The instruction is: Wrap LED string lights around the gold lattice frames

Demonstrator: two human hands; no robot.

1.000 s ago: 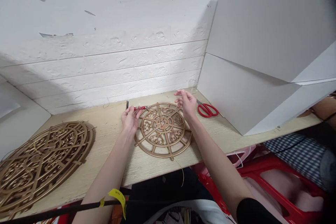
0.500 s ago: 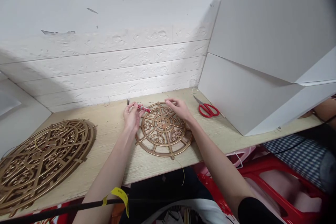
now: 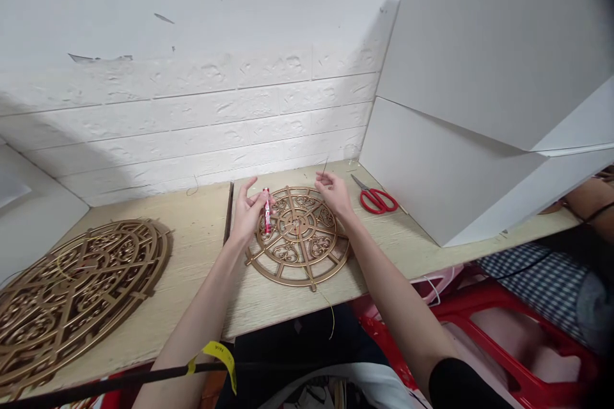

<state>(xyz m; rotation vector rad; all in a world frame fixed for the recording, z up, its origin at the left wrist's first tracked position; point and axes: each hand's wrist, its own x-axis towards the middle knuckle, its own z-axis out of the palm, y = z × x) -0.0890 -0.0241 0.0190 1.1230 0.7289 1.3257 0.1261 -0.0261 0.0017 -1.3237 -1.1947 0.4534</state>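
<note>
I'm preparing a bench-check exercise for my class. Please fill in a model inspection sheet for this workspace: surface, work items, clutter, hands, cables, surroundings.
Surface: pale wooden table, lightly marked.
Work items: gold openwork disc lying flat; red tube above its left side; yellow thread hanging over the front edge.
Clutter: disc stack at left; red-handled scissors at right.
Hands: left hand holds the tube; right hand appears to pinch a thin strand.
Cables: black cable with yellow tag, crossing the left forearm.
Surroundings: white wall with peeled patches; white panel at right; another person's arm at far right.
</note>
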